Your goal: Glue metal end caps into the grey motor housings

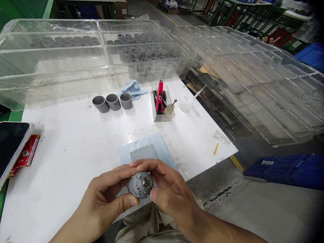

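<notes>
Motor end cap gripped by both hands over the white table's near edge

Left hand grasps the rim at 9 o'clock, thumb at the lower edge; right hand grasps it at 3 o'clock, fingers across the top. Grey pad on a blue sheet lies at 12 o'clock; three grey sleeves stand beyond, and a clear box holding a red tool stands at 1 o'clock.

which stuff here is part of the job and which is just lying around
Part of the job:
left hand
right hand
motor end
grey cans, probably

Lying about:
phone
red packet
blue cloth
clear tool box
blue crates
</notes>
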Available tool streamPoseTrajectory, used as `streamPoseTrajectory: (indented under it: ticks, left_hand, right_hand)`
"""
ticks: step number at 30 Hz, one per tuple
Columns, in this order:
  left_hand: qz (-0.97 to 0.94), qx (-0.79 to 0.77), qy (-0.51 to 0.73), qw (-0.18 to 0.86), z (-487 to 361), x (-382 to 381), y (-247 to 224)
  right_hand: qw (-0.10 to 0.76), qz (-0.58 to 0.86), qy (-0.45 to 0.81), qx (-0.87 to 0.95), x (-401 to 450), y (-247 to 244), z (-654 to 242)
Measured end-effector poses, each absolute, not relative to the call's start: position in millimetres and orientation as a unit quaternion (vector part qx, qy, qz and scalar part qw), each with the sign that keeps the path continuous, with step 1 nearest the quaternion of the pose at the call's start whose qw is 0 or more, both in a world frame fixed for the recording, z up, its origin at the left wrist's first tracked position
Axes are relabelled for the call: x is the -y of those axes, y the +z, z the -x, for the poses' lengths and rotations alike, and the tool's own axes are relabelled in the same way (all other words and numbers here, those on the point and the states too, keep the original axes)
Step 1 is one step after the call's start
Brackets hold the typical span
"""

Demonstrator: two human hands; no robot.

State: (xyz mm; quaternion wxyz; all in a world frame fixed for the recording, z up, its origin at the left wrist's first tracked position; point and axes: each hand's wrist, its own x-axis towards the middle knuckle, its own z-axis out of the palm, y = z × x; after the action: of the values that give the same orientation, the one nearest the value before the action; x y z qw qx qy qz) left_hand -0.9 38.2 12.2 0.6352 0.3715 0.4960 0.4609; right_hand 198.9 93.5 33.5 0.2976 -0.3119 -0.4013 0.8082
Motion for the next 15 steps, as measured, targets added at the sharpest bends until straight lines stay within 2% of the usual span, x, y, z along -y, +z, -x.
streamPoseTrajectory:
  ticks: [15]
  left_hand:
    - [-0.347,-0.471,0.481,0.653,1.5,-34.3,11.7]
  right_hand:
    - [0.316,0.301,0.800,0.412,-94.3,27.8,-196.5]
